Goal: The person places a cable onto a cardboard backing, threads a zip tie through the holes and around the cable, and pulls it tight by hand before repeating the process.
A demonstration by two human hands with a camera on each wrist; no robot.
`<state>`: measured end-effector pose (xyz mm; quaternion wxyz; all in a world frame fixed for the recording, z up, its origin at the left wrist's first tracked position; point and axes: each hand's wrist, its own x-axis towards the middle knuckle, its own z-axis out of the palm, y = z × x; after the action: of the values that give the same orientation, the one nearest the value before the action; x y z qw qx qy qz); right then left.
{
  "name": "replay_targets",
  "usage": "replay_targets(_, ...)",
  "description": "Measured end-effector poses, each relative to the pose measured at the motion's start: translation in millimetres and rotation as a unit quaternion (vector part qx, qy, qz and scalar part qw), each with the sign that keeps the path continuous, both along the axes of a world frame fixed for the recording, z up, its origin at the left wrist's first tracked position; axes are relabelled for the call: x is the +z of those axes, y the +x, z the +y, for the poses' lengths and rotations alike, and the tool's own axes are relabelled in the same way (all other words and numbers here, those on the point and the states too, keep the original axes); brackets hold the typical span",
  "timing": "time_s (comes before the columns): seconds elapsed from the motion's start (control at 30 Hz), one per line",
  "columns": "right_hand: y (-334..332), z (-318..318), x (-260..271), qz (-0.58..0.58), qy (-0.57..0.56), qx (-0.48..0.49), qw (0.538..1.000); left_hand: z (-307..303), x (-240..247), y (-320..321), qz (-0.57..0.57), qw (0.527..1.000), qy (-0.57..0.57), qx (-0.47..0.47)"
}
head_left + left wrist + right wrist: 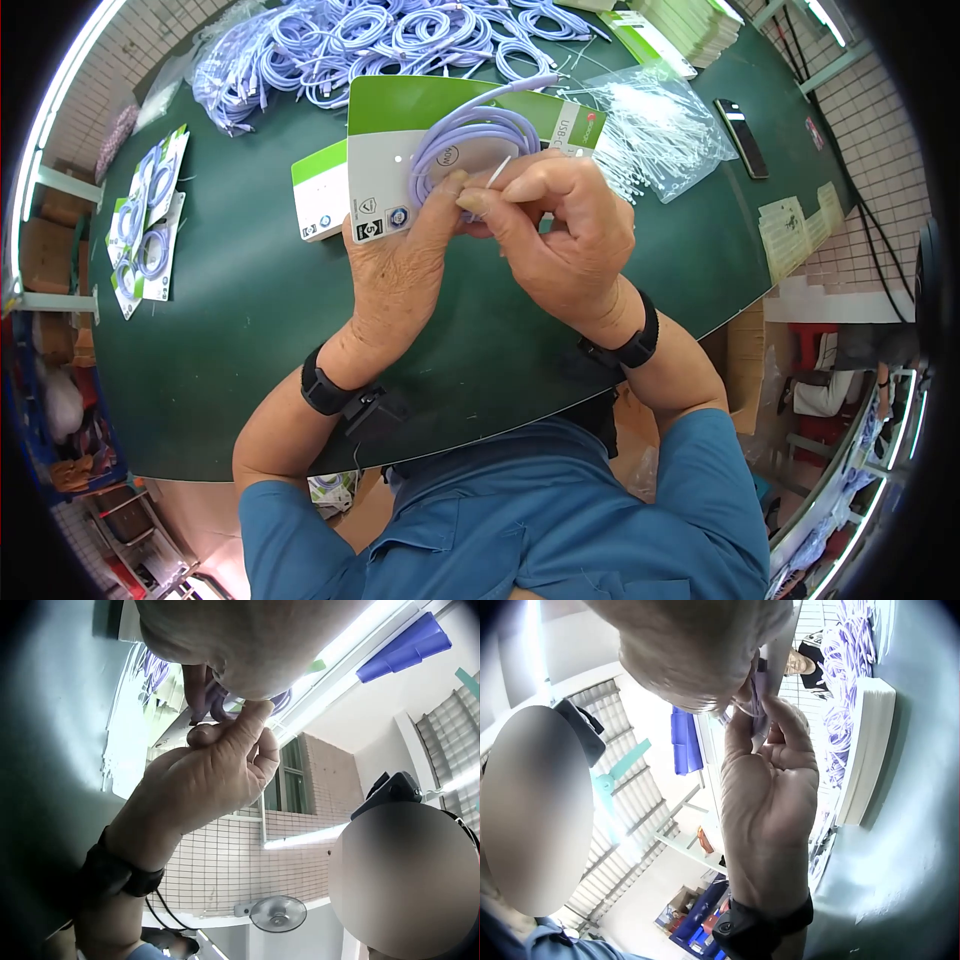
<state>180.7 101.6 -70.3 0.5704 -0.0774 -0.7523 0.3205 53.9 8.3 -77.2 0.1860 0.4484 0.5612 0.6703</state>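
Observation:
My left hand [395,280] holds a green and white packaging card [380,120] by its lower part, with the thumb on the front. Against the card lies a coiled lilac USB cable [500,125], one end sticking out at the upper right. My right hand [585,240] pinches a thin white tie [499,171] at the lower side of the coil, its thumb and forefinger meeting the left thumb. In the right wrist view the left thumb and fingers grip the card edge near a cable plug [762,675]. Fingers partly hide the tie.
A stack of cards [320,195] stands behind the held card. At the back lie a heap of lilac cables [390,40], a bag of white ties [655,130] and more cards [700,30]. Carded cables [150,225] lie left; a phone [741,138] and paper strips [800,235] lie right.

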Motion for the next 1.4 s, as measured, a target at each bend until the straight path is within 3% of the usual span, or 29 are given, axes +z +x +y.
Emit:
replay_targets(0.1,3,8,8,-0.042,0.072,-0.023,0.996,2,11,6,-0.254,0.963,0.035,-0.079)
replay_targets(0.27,1,21,11,-0.066,0.226,-0.07,0.969,4,8,3,-0.254,0.964,0.043,-0.068)
replay_targets(0.4,1,22,15,-0.091,0.281,-0.114,0.949,3,12,0,-0.272,0.959,0.044,-0.06)
replay_targets(0.7,10,16,23,-0.131,0.31,-0.068,0.939,2,8,1,-0.242,0.968,0.033,-0.056)
replay_targets(1.03,17,16,13,-0.08,0.315,-0.047,0.945,-3,12,1,-0.197,0.978,0.04,-0.055)
replay_targets(1.17,18,16,13,-0.068,0.321,-0.052,0.943,-3,18,2,-0.261,0.962,0.048,-0.066)
replay_targets(1.4,18,15,14,-0.078,0.31,-0.056,0.946,-5,19,1,-0.269,0.96,0.04,-0.07)
